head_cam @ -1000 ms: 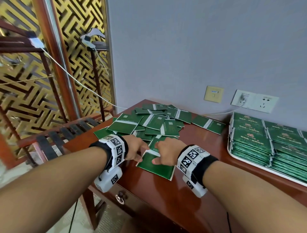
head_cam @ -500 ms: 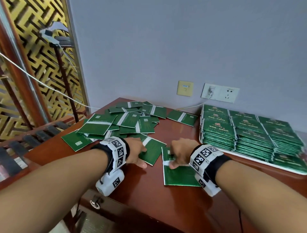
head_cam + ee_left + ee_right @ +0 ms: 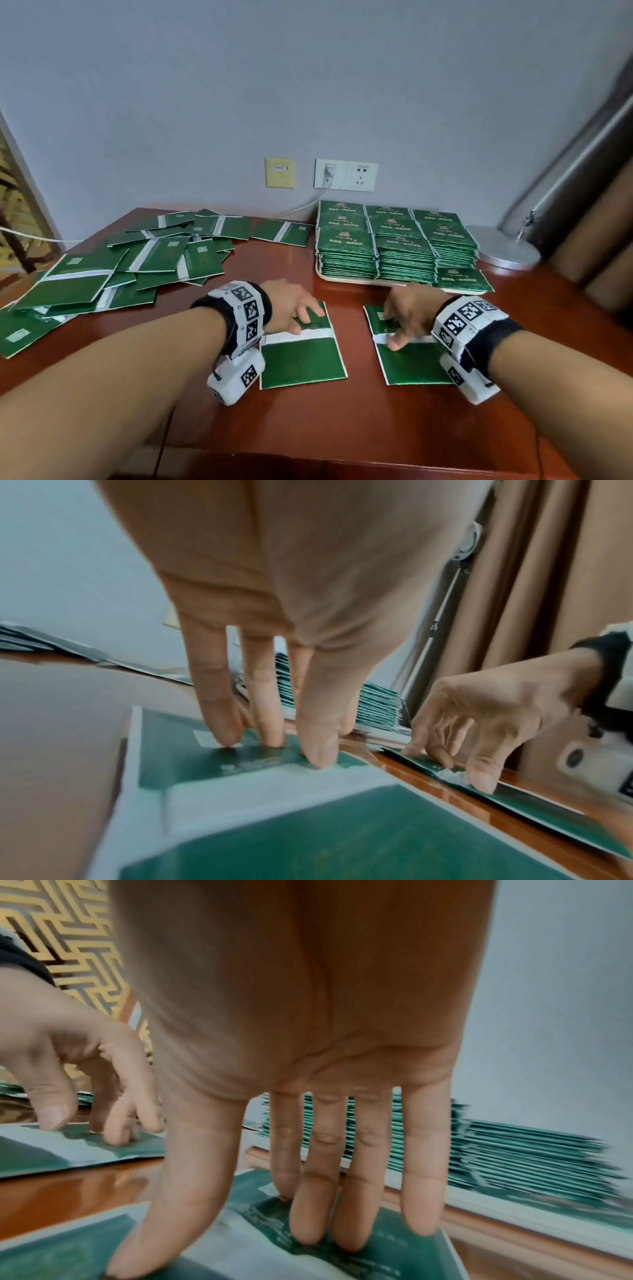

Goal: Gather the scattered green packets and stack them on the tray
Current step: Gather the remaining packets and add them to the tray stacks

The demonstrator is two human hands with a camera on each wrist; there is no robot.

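Two green packets with a white band lie flat on the red-brown table (image 3: 342, 421), just in front of the tray. My left hand (image 3: 308, 317) presses straight fingers on the left packet (image 3: 301, 359); the left wrist view shows its fingertips (image 3: 274, 739) on that packet (image 3: 308, 831). My right hand (image 3: 394, 325) presses the right packet (image 3: 411, 363) the same way, thumb and fingers (image 3: 325, 1231) flat on it (image 3: 394, 1259). The white tray (image 3: 342, 279) holds several neat stacks of packets (image 3: 394, 246). A loose pile of packets (image 3: 137, 263) covers the table's left side.
A silver lamp base (image 3: 507, 246) stands right of the tray, with brown curtains (image 3: 599, 222) behind it. Wall sockets (image 3: 346, 174) and a white cable (image 3: 298, 209) sit at the back. One packet (image 3: 462, 279) lies at the tray's front right corner.
Both hands have slid a packet each to the right, away from the pile, and now sit just in front of the tray. The view has swung right.
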